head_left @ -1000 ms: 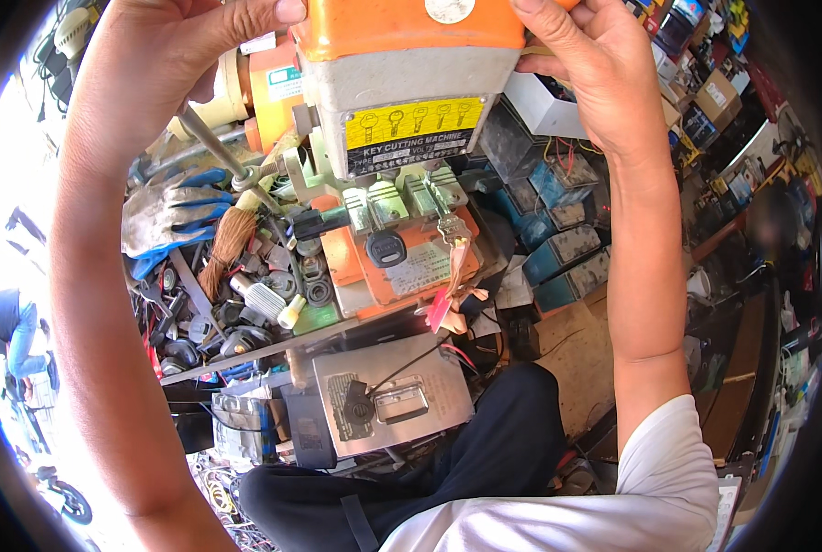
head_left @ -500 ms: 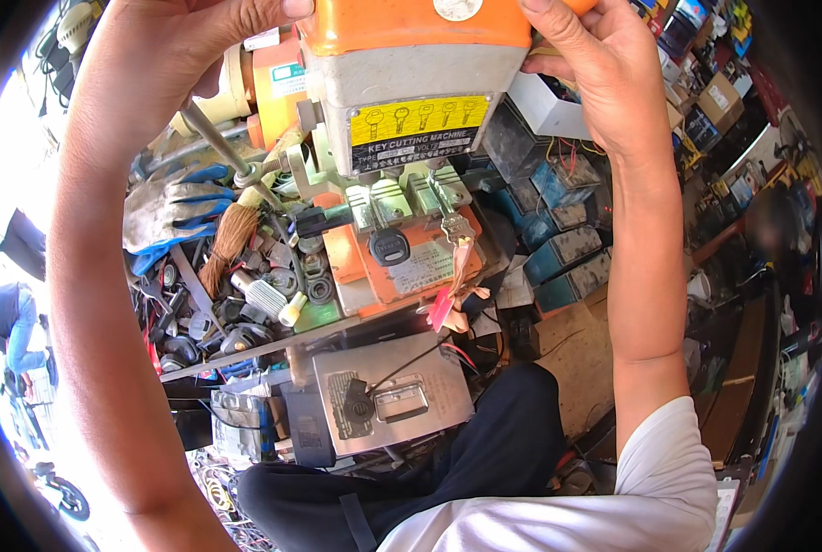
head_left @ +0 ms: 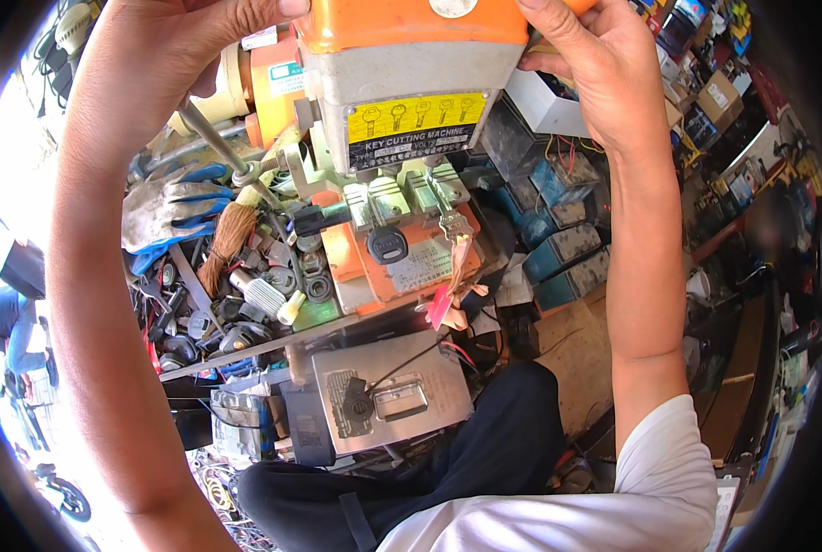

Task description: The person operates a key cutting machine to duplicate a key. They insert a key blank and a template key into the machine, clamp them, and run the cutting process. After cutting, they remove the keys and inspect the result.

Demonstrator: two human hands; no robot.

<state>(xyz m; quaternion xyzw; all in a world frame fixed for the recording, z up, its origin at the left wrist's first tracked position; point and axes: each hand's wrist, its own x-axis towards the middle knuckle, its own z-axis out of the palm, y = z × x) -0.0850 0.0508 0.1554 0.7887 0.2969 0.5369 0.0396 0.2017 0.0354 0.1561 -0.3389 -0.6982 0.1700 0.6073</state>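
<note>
A key-cutting machine (head_left: 411, 69) with a grey body stands on the bench in front of me. My left hand (head_left: 211, 32) grips the left side of its orange cover (head_left: 383, 28), thumb on the edge and fingers partly out of sight. On the cover's right corner, my right hand (head_left: 590, 69) is closed with thumb and bent fingers. Below the body, a black-headed key (head_left: 387, 245) sits in the left clamp (head_left: 376, 201). The right clamp (head_left: 435, 184) holds a metal key (head_left: 453, 225), from which a tan strip with a pink tag (head_left: 439, 305) hangs.
Left of the machine lie work gloves (head_left: 176, 212), a small straw brush (head_left: 230, 244) and a heap of key blanks and small parts (head_left: 245, 294). Old batteries (head_left: 558, 262) are stacked at right. A metal box (head_left: 393, 391) sits below the bench edge, near my knees.
</note>
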